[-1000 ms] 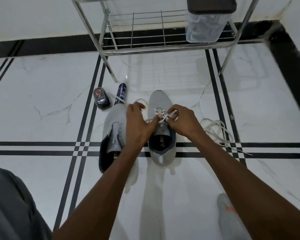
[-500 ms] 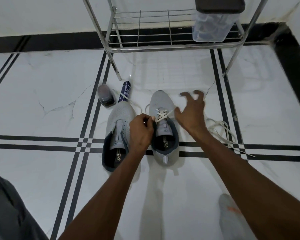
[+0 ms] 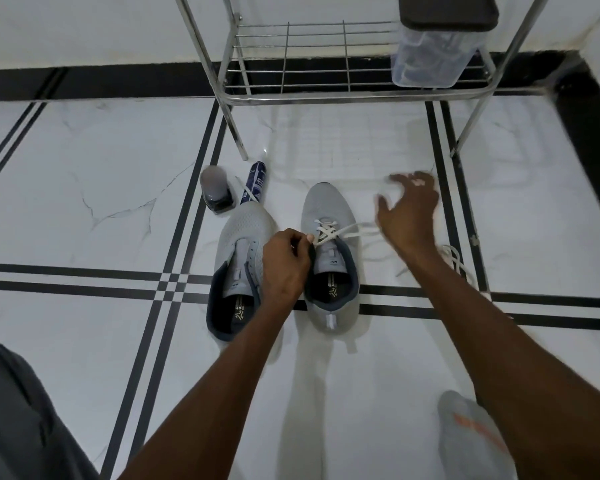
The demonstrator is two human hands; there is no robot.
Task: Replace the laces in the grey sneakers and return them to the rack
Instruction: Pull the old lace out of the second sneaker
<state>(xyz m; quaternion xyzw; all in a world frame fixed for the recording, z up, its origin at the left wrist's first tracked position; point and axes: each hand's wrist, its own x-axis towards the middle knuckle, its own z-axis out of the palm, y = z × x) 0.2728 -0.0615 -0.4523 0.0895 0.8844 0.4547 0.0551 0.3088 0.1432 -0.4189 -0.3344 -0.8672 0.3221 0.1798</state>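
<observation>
White lace [image 3: 340, 232] between left fingers [image 3: 307, 239]

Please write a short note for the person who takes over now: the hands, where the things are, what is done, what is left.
Left hand pinches the lace at the right sneaker. Right hand is out to the right, fingers spread; its grip on the lace is too blurred to tell.
Both sneakers are on the floor before the rack.
Done: the lowest eyelets of the right sneaker.
Left: the rest, the unlaced left sneaker, then racking both.
</observation>
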